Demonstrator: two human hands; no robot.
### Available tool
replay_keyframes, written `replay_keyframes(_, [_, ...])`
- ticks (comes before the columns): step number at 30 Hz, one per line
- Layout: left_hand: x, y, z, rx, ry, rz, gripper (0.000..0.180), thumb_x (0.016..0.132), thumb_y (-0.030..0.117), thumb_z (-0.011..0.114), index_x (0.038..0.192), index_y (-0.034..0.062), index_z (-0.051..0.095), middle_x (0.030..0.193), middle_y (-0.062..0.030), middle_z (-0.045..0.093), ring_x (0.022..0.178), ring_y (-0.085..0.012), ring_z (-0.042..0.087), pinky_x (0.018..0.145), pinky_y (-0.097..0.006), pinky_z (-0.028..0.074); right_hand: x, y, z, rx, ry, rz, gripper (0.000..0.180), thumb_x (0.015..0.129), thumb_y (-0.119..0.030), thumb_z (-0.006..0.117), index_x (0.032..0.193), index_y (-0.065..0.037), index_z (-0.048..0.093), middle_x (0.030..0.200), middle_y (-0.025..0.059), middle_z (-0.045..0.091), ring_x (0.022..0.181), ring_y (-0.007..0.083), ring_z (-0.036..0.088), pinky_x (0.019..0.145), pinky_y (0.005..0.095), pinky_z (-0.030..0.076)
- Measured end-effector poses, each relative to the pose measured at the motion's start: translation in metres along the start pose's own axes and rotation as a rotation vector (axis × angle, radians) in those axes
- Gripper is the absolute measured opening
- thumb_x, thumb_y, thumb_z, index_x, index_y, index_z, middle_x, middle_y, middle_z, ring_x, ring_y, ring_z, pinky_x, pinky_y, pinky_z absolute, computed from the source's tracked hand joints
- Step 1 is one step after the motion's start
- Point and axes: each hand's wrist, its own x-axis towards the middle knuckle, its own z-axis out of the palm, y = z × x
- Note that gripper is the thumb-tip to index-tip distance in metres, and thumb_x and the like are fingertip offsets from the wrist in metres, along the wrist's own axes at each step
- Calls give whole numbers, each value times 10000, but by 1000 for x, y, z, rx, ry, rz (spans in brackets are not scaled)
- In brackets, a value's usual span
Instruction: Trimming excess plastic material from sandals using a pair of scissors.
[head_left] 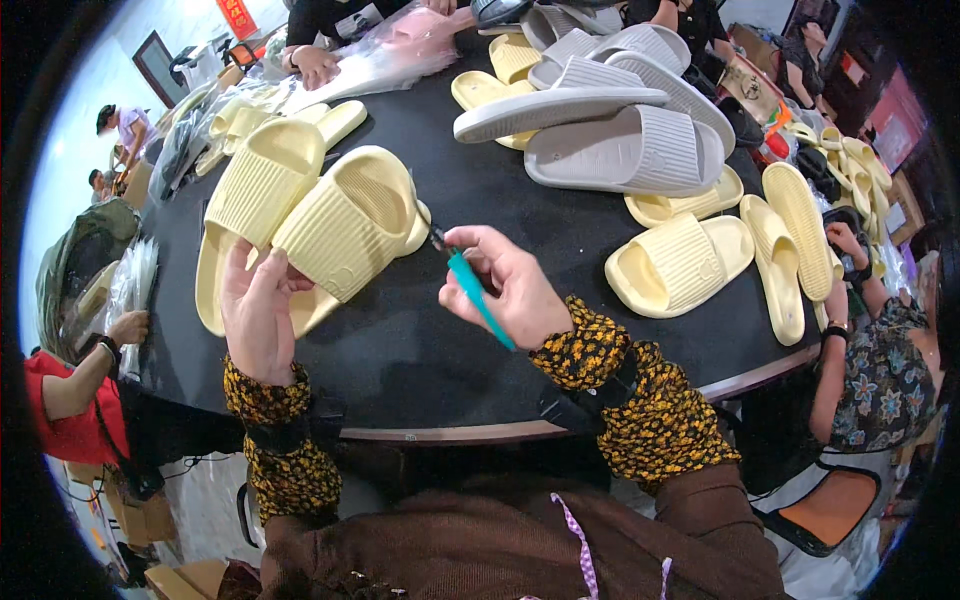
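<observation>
My left hand (260, 320) is closed on the strap edge of a pale yellow slide slipper (345, 235), thumb on the near side. This slipper is tilted up, its ribbed strap facing me. Another yellow slipper (262, 185) lies to its left on the black table (470, 375), and part of a further one shows beneath. In my right hand (515, 290) is a small teal-handled tool (478, 297) that looks like nippers. Its dark metal tip points at the held slipper's right side; I cannot tell whether they touch.
Grey slippers (625, 150) are piled at the back right over yellow ones. More yellow slippers (680, 265) lie on the right. Clear plastic bags (380, 70) lie at the back by a person's hand (315, 67). Other people's arms reach in at the left (85, 375) and right (835, 310).
</observation>
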Motion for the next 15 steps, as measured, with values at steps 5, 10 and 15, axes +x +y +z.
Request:
replay_keyframes(5, [-5,-2,0,-36,11,-20,391,892,30,468,1268,-25,377,1024,-105,591,762,-135,585,679,-271,496,0,-10,2,-361,-58,94,487,776,-162,685,1184,-40,447,807,93,589,719,113,582,707,277,481])
replay_keyframes(10, [-9,-1,5,4,-19,-15,389,876,75,502,1232,-32,389,999,-122,600,748,-131,576,669,-262,457,0,-6,0,-618,-13,95,470,761,-202,694,1145,-44,474,839,132,629,757,197,649,674,313,512])
replay_keyframes(15, [-12,-4,11,22,-12,-18,393,875,75,502,1235,-32,390,1006,-119,606,754,-133,578,670,-257,451,-2,0,1,-658,-8,34,409,768,-203,662,1110,-63,488,842,136,638,738,233,659,647,344,519])
